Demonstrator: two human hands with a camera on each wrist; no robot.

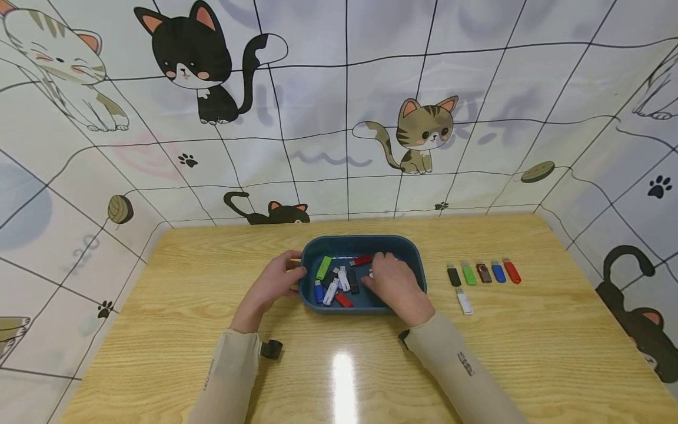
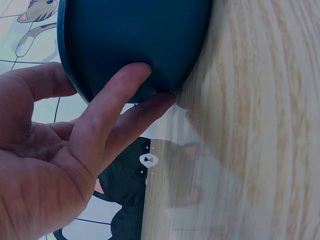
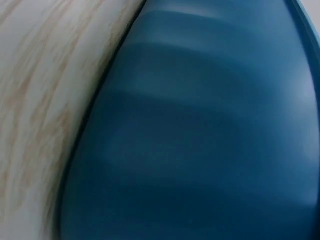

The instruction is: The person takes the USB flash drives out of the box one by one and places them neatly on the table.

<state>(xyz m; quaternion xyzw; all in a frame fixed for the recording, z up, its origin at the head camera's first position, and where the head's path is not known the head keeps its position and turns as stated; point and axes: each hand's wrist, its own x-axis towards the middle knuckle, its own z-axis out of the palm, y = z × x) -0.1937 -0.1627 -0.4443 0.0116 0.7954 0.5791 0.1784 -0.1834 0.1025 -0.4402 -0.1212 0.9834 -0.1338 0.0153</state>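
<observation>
A dark blue plastic tray (image 1: 362, 310) holds several USB flash drives: a green flash drive (image 1: 324, 268), a blue one, white, black and red ones, mostly in its left half. My left hand (image 1: 272, 281) is at the tray's left end. Its fingertips touch the outer wall, with one finger up at the rim in the left wrist view. My right hand (image 1: 398, 284) reaches into the tray's right half, fingers bent down. A small pale bit shows beside its fingertips; I cannot tell if they grip it. The right wrist view shows the tray's outer wall (image 3: 190, 130).
Right of the tray, a row of flash drives lies on the wooden table (image 1: 529, 341): black (image 1: 453, 275), green (image 1: 468, 273), brown (image 1: 484, 272), blue (image 1: 498, 272) and red (image 1: 511, 271). Below the row lies a white one (image 1: 464, 301). Cat-printed sheeting surrounds the table's back and sides.
</observation>
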